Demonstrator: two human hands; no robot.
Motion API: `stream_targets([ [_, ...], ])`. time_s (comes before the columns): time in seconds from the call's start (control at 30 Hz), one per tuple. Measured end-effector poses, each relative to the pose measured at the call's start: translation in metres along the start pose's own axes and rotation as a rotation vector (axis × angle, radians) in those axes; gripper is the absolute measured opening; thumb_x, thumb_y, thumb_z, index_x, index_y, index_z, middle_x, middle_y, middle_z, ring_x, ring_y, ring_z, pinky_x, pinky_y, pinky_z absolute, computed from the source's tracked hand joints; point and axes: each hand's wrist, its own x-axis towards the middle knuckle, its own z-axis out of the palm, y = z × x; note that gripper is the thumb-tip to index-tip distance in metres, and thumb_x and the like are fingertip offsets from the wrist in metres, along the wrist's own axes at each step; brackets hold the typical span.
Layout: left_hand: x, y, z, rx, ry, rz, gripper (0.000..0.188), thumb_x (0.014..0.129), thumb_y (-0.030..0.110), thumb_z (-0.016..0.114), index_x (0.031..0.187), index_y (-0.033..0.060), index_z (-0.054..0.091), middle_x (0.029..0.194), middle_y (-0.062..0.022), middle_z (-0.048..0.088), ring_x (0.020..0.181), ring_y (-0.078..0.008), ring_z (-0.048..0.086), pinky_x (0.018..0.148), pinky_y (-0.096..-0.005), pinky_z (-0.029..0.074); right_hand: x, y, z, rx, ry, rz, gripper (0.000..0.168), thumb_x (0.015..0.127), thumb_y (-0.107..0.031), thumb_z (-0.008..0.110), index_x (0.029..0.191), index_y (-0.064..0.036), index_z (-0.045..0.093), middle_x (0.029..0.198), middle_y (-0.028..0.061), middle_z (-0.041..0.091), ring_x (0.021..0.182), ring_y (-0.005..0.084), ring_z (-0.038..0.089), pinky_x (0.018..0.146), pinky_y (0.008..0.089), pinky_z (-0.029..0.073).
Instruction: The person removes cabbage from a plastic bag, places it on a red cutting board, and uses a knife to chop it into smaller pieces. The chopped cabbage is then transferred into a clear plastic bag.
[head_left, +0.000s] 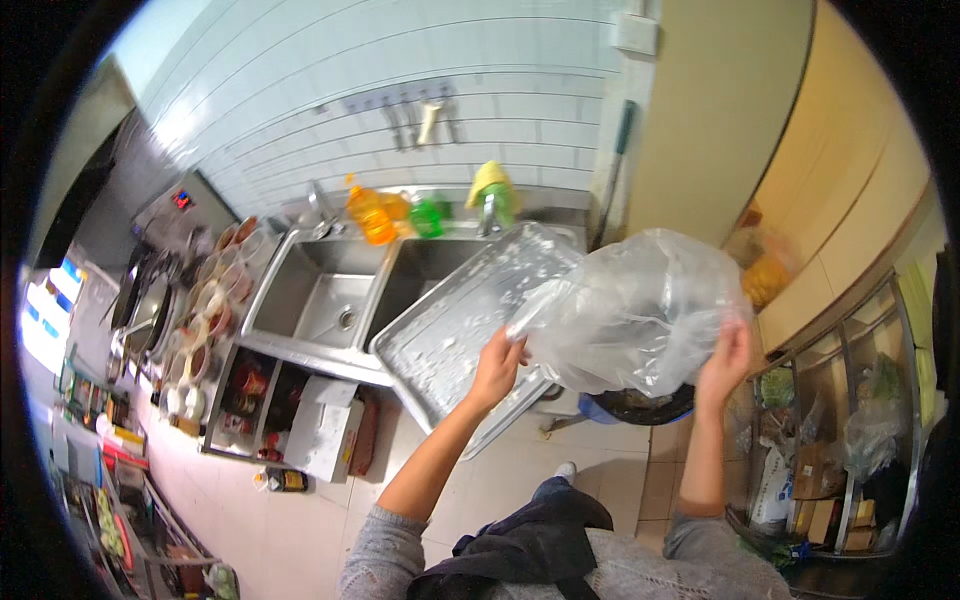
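Note:
Between my two hands a large clear plastic bag (637, 307) is spread out, puffed and partly blurred. My left hand (499, 367) pinches its near left edge, above a metal sheet tray (450, 352). At the bag's right side, my right hand (726, 360) grips the film. White crumbs and flakes are scattered over the tray, which lies slanted across the right sink basin. Below the bag stands a blue bin (596, 409) with a dark lining, partly hidden by the film. Whether the bag holds anything, I cannot tell.
A double steel sink (300, 300) stands along the tiled wall. Behind it are an orange bottle (370, 217), a green bottle (426, 217) and a yellow cloth (490, 184) over a faucet. Shelving with bags and boxes (817, 469) stands right. A dark bottle (281, 480) lies on the floor.

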Motion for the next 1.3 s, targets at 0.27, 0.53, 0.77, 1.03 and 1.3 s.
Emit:
stream_targets([
  [0.27, -0.328, -0.095, -0.198, -0.758, 0.500, -0.592, 0.040, 0.091, 0.024, 0.050, 0.127, 0.0052, 0.049, 0.117, -0.0062, 0.056, 0.106, -0.0187, 0.055, 0.094, -0.0362, 0.044, -0.293, -0.198, 0.129, 0.538, -1.145, -0.830, 0.019, 0.073, -0.004, 0.058, 0.092, -0.005, 0.053, 0.121, 0.0153, 0.057, 0.110, 0.0367, 0.053, 0.087, 0.0453, 0.045],
  [0.53, -0.527, -0.028, -0.369, -0.671, 0.680, -0.607, 0.062, 0.091, 0.055, 0.038, 0.137, 0.0145, 0.038, 0.132, -0.0139, 0.046, 0.115, -0.0270, 0.048, 0.096, -0.0394, 0.040, -0.566, -0.215, 0.160, 0.858, -1.617, -1.438, 0.012, 0.076, -0.019, 0.053, 0.079, -0.007, 0.056, 0.108, 0.0132, 0.060, 0.118, 0.0304, 0.048, 0.104, 0.0458, 0.031],
  [0.77, -0.605, -0.116, -0.360, -0.356, 0.663, -0.924, 0.082, 0.068, -0.009, 0.053, 0.141, 0.0157, 0.028, 0.088, -0.0094, 0.062, 0.076, -0.0133, 0.058, 0.070, -0.0258, 0.047, -0.722, -0.253, 0.176, 1.330, -2.098, -1.351, 0.013, 0.077, -0.017, 0.056, 0.075, -0.004, 0.056, 0.082, 0.0103, 0.057, 0.099, 0.0278, 0.052, 0.087, 0.0396, 0.043],
  [1.03, -0.769, -0.081, -0.501, 0.209, 1.205, -0.603, 0.064, 0.069, -0.012, 0.040, 0.128, 0.0097, 0.052, 0.125, -0.0083, 0.050, 0.086, -0.0120, 0.053, 0.073, -0.0238, 0.045, -0.791, -0.410, 0.317, 1.315, -2.082, -0.441, 0.009, 0.076, -0.002, 0.063, 0.084, 0.000, 0.059, 0.085, 0.0144, 0.060, 0.083, 0.0310, 0.059, 0.068, 0.0361, 0.049],
  [1.3, -0.820, -0.012, -0.589, 0.606, 1.691, -0.724, 0.061, 0.071, -0.013, 0.039, 0.128, 0.0067, 0.050, 0.128, -0.0174, 0.049, 0.101, -0.0280, 0.057, 0.078, -0.0295, 0.046, -0.971, -0.542, 0.435, 1.218, -2.367, -0.536, 0.015, 0.088, -0.014, 0.051, 0.094, -0.001, 0.055, 0.082, 0.0161, 0.060, 0.081, 0.0362, 0.056, 0.070, 0.0432, 0.045],
])
